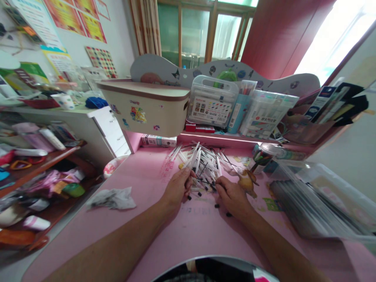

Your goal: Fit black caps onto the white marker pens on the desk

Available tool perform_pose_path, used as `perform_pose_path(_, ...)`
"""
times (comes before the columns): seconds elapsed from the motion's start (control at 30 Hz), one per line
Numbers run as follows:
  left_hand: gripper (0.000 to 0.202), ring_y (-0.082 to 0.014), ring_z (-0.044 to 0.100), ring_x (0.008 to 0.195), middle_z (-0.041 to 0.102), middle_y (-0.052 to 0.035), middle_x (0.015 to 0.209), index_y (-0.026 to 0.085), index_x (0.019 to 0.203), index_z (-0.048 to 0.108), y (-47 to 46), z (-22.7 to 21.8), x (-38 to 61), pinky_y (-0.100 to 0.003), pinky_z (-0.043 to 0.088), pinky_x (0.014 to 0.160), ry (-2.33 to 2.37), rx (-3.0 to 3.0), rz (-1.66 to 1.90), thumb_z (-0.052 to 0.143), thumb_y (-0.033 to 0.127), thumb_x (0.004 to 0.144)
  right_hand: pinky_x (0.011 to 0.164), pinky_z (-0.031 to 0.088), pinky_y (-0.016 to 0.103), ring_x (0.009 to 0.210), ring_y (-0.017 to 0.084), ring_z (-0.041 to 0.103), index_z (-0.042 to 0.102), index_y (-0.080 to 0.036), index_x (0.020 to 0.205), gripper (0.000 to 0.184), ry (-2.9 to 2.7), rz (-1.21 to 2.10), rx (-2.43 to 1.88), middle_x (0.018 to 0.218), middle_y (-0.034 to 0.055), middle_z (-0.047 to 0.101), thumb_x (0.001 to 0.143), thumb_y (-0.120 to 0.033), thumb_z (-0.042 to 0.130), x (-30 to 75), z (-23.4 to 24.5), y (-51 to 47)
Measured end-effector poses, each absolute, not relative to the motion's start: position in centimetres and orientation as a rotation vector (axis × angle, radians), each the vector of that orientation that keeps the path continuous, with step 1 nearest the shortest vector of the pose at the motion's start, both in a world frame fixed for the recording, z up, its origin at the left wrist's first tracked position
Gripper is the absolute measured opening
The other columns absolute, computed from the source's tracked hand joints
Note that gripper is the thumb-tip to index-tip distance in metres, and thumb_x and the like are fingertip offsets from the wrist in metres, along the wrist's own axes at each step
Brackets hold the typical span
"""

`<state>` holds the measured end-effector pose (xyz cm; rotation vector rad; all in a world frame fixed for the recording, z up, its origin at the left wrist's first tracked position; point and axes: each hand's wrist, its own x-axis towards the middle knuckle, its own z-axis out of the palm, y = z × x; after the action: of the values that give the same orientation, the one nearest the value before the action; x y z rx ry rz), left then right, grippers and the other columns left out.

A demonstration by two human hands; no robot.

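Note:
Over the pink desk [176,231], my left hand [178,186] is closed, thumb and fingers pinched at one end of a thin dark rod [202,180] that looks like a pen refill. My right hand [233,196] is closed at the rod's other end, near a small black piece. Just beyond both hands lies a loose pile of white pen barrels [205,158], mixed with thin dark sticks. Several small black pen caps [217,206] are scattered below and between my hands. My fingertips are partly hidden.
A crumpled white tissue [114,198] lies at left. A clear plastic bin [323,172] of dark sleeves stands at right, near a brown toy-like object [246,183] and a jar [263,154]. Behind, the shelf holds a cream box [152,111] and marker cases [211,105].

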<state>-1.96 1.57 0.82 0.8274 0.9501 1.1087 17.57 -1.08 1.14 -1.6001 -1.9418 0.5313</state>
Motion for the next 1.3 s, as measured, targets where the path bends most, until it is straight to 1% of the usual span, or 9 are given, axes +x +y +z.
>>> perform_pose_path(0.17,0.032,-0.0064,0.033,0.035,0.043,0.0082,0.051,0.019,0.083,0.056,1.8,0.7,-2.0,-0.017,0.018,0.031,0.968,0.823,1.136,0.055,0.052,0.086,0.059,0.04,0.029,0.057,0.018,0.057,0.049,-0.023,0.085,0.018,-1.655,0.716,-1.567,0.059,-0.002,0.06,0.092,-0.036,0.039,17.9,1.1,-1.0)
perform_pose_path(0.27,0.029,-0.0064,0.037,0.037,0.045,0.0074,0.053,0.018,0.084,0.056,2.1,0.3,-2.0,-0.017,0.023,0.034,0.962,0.858,1.135,0.056,0.047,0.086,0.06,0.046,0.028,0.064,0.017,0.061,0.049,-0.024,0.088,0.019,-1.396,0.93,-1.42,0.069,-0.0009,0.065,0.091,-0.042,0.044,17.8,1.4,-1.1)
perform_pose_path(0.33,0.027,-0.0059,0.038,0.038,0.046,0.0073,0.055,0.018,0.085,0.057,2.1,0.1,-1.9,-0.017,0.024,0.036,0.953,0.906,1.112,0.055,0.045,0.087,0.063,0.048,0.027,0.07,0.017,0.062,0.053,-0.023,0.087,0.02,-1.29,0.981,-1.337,0.077,0.0001,0.067,0.087,-0.043,0.054,17.9,1.5,-1.1)
perform_pose_path(0.43,0.024,-0.005,0.038,0.04,0.05,0.0063,0.061,0.018,0.088,0.058,1.8,0.0,-1.6,-0.018,0.025,0.038,0.937,0.997,1.065,0.055,0.041,0.088,0.057,0.044,0.024,0.063,0.013,0.055,0.059,-0.022,0.084,0.02,-1.18,1.041,-1.242,0.072,-0.0026,0.062,0.077,-0.039,0.067,18.2,1.7,-0.9)
perform_pose_path(0.53,0.02,-0.0056,0.039,0.043,0.051,0.0058,0.062,0.018,0.09,0.059,1.2,0.0,-1.4,-0.018,0.027,0.041,0.909,1.09,1.003,0.054,0.037,0.089,0.049,0.039,0.022,0.053,0.01,0.047,0.06,-0.022,0.079,0.019,-1.025,1.124,-1.128,0.062,-0.0058,0.053,0.073,-0.036,0.073,18.5,2.3,-0.8)
perform_pose_path(0.6,0.019,-0.0065,0.039,0.046,0.05,0.0055,0.061,0.018,0.088,0.06,0.9,0.2,-1.4,-0.019,0.028,0.044,0.911,1.216,0.953,0.054,0.035,0.089,0.049,0.039,0.022,0.053,0.009,0.048,0.06,-0.022,0.076,0.019,-0.938,1.141,-1.025,0.063,-0.0054,0.055,0.072,-0.034,0.074,18.5,2.9,-0.9)
perform_pose_path(0.77,0.022,-0.0116,0.05,0.06,0.055,0.0016,0.067,0.018,0.086,0.065,0.6,0.9,-1.8,-0.022,0.038,0.056,1.006,1.583,0.851,0.052,0.036,0.09,0.056,0.046,0.024,0.056,0.01,0.055,0.061,-0.022,0.074,0.013,-0.886,1.126,-0.852,0.067,-0.0036,0.062,0.068,-0.023,0.073,18.6,4.2,-1.2)
perform_pose_path(0.9,0.023,-0.0166,0.059,0.073,0.063,-0.002,0.077,0.019,0.089,0.068,0.8,0.8,-1.9,-0.025,0.043,0.066,1.021,1.721,0.859,0.05,0.034,0.09,0.057,0.046,0.024,0.058,0.011,0.055,0.062,-0.022,0.076,0.009,-0.939,1.085,-0.879,0.068,-0.0023,0.063,0.072,-0.024,0.07,18.9,4.1,-1.2)
perform_pose_path(1.3,0.021,-0.0191,0.06,0.072,0.068,-0.0035,0.076,0.021,0.088,0.073,0.8,0.8,-2.0,-0.025,0.043,0.066,1.043,1.761,0.891,0.054,0.03,0.088,0.054,0.042,0.026,0.057,0.013,0.052,0.059,-0.023,0.079,0.014,-1.146,1.055,-1.124,0.063,-0.0028,0.056,0.074,-0.032,0.068,19.2,2.7,-0.9)
